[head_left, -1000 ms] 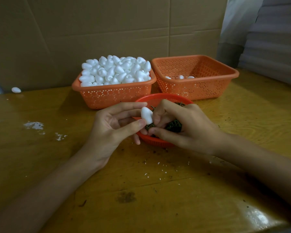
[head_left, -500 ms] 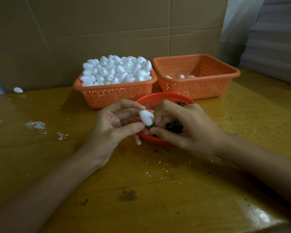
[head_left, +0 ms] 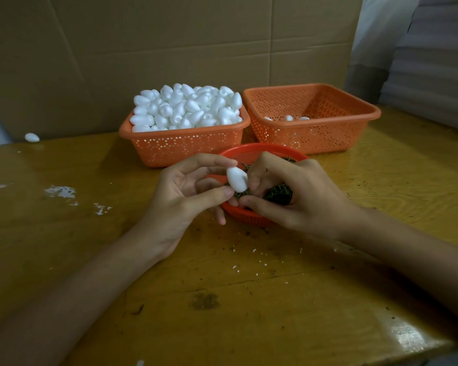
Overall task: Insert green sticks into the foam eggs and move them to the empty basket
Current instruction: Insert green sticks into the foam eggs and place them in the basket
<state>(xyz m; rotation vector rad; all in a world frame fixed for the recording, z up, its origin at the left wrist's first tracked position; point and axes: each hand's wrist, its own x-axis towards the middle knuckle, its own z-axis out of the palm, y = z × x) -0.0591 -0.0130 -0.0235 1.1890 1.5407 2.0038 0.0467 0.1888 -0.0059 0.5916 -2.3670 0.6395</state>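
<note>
A yellow-brown wooden desk (head_left: 249,326) fills the lower view, its near right corner catching a glare. Scuffed white flecks (head_left: 60,192) mark its left side; tiny white crumbs (head_left: 259,262) and dark specks lie near the middle, beside a dull dark stain (head_left: 204,301). Behind stands creased brown cardboard (head_left: 169,48), and far right a stack of grey sheets (head_left: 434,62).

Makeshift workshop: cardboard wall (head_left: 169,48), sorting baskets (head_left: 183,131)

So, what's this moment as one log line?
left hand holds foam egg | right hand pinches green stick at egg's base | above red bowl
</note>
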